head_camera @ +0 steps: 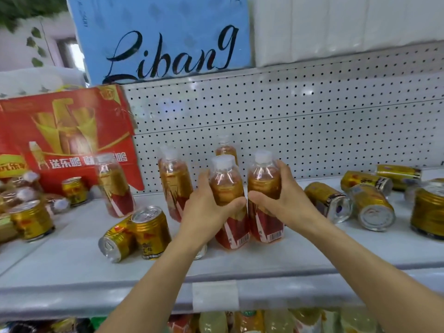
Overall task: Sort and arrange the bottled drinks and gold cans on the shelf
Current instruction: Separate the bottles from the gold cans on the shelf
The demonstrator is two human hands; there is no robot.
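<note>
Hands: left hand [206, 207] grips one bottle [228, 200]; right hand [283, 198] grips its neighbour [264, 195].
Done: five bottles upright.
Left: gold cans [331, 200] lie scattered on the shelf [72, 267].

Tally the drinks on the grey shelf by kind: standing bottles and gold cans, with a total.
Standing bottles: 5
Gold cans: 9
Total: 14
The blurred heap at the far left and whatever the left arm hides are not counted.
</note>
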